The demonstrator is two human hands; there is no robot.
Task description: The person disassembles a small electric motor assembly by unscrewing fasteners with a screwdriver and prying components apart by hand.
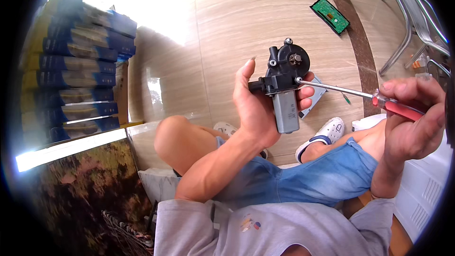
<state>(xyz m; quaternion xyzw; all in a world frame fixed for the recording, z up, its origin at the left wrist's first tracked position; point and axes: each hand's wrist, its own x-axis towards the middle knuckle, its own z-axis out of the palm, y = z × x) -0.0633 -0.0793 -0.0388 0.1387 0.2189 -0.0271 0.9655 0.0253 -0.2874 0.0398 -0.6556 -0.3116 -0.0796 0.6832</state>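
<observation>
My left hand (253, 106) grips a small electric motor (284, 85) with a black gear housing on top and a grey metal can below, held up over my knees. My right hand (412, 118) is closed on a screwdriver (379, 100) with a red handle. Its steel shaft points left and the tip touches the right side of the black housing, just above the grey can. My thumb and fingers wrap the motor from behind and the left.
A green circuit board (330, 15) lies on the tiled floor at the back. A flat grey part (313, 102) lies on the floor behind the motor. Metal chair legs (407, 23) stand at upper right. Stacked blue boxes (76, 71) fill the left. A white crate (422, 185) sits at right.
</observation>
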